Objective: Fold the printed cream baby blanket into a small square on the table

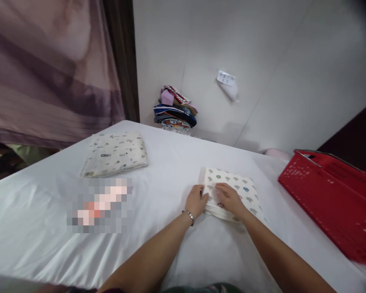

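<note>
A folded white cloth [232, 183] with small grey, green, blue and red prints lies on the white-covered surface, right of centre. My left hand [197, 200] touches its left edge, the fingers bent and the thumb resting on the border; a bracelet circles that wrist. On top of the cloth, near its front left part, lies my right hand [229, 198], fingers stretched out and pointing left. Farther left sits a second folded cloth [117, 152], cream with small dark prints, touched by neither hand.
A red plastic basket [329, 199] with a metal handle stands at the right. Between the cloths' near side and the left lies a pixelated item [100, 205]. Stacked clothes [175, 110] rise beyond the far edge by the wall; a curtain [55, 73] hangs at the left.
</note>
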Motion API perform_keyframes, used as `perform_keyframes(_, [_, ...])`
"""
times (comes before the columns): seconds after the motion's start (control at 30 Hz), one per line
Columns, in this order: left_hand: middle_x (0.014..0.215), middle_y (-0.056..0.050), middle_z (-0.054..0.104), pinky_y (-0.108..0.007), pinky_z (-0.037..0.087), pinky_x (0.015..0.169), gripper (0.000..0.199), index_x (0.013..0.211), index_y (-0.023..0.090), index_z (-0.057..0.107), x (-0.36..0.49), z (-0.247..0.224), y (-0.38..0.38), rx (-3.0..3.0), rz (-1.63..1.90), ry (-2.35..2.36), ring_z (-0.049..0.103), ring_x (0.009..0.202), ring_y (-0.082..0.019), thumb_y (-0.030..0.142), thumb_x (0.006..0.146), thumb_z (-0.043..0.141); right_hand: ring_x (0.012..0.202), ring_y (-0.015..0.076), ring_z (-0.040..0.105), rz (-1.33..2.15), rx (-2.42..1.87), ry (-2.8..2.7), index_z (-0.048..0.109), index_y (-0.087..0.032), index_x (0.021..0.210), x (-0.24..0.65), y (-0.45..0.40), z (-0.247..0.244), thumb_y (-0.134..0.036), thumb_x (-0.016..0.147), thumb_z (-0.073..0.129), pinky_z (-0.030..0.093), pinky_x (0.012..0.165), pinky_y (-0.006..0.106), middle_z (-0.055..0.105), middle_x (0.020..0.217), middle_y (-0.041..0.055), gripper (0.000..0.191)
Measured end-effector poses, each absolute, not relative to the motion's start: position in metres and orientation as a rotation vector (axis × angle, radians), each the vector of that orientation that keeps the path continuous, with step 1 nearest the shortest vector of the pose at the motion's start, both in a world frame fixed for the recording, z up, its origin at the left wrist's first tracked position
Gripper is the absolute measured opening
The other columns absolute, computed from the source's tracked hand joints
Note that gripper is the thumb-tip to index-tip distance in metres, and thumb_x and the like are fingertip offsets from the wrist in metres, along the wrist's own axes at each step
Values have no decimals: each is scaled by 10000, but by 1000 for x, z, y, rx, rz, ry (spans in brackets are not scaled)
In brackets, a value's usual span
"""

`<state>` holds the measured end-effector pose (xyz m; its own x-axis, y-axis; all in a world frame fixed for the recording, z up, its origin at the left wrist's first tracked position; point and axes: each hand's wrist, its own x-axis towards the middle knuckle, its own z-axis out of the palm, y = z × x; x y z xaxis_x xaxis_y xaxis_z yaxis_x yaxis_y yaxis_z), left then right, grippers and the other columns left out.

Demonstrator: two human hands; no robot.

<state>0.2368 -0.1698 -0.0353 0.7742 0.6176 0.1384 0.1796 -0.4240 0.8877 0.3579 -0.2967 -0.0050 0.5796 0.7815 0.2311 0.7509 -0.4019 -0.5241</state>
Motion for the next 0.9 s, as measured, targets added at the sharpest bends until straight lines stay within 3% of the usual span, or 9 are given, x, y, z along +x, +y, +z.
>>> perform_keyframes(0.17, [1112, -106, 582, -293, 415, 842, 427, 1139, 165, 490, 242, -27, -162, 1886, 364, 744, 572, 922, -189, 405, 786, 511, 1175, 274, 430, -95, -2422, -720, 596, -123, 1094, 402, -380, 1, -315, 758, 492, 312, 1011, 408, 490, 1250, 145, 400])
perform_keyframes(0.33, [1184, -141, 561, -279, 391, 889, 599, 1202, 118, 453, 263, -11, -155, 1786, 160, 872, 531, 1075, -232, 460, 728, 584, 915, 214, 606, 438, -2221, -101, 420, -127, 1281, 428, -429, -2, -409, 779, 496, 495, 757, 344, 607, 1089, 133, 581])
perform_keyframes(0.47, [1142, -173, 588, -279, 459, 773, 567, 1126, 74, 512, 274, 0, -157, 1685, 11, 860, 584, 997, -244, 448, 711, 608, 869, 206, 618, 514, -2191, -83, 382, -117, 1312, 428, -427, 0, -507, 750, 529, 506, 657, 304, 598, 1118, 153, 700])
perform_keyframes(0.6, [952, -138, 671, -258, 485, 655, 391, 959, 77, 591, 278, 0, -160, 1660, -38, 811, 641, 815, -209, 397, 735, 596, 929, 247, 601, 460, -2369, -184, 484, -81, 1236, 432, -416, 4, -550, 702, 561, 491, 720, 345, 576, 1149, 184, 715])
perform_keyframes(0.73, [1021, -155, 646, -266, 471, 721, 477, 1014, 66, 556, 278, -3, -155, 1723, 51, 822, 616, 890, -223, 393, 683, 661, 1055, 270, 539, 373, -2387, -245, 551, -103, 1170, 436, -405, 6, -486, 679, 613, 437, 846, 353, 563, 1176, 163, 626])
perform_keyframes(0.9, [1193, -158, 555, -280, 433, 832, 641, 1156, 72, 461, 263, 10, -113, 1814, 203, 854, 552, 1015, -232, 389, 652, 698, 818, 193, 624, 522, -2219, -310, 412, -111, 1295, 415, -399, 2, -459, 755, 559, 507, 666, 301, 624, 1050, 139, 659])
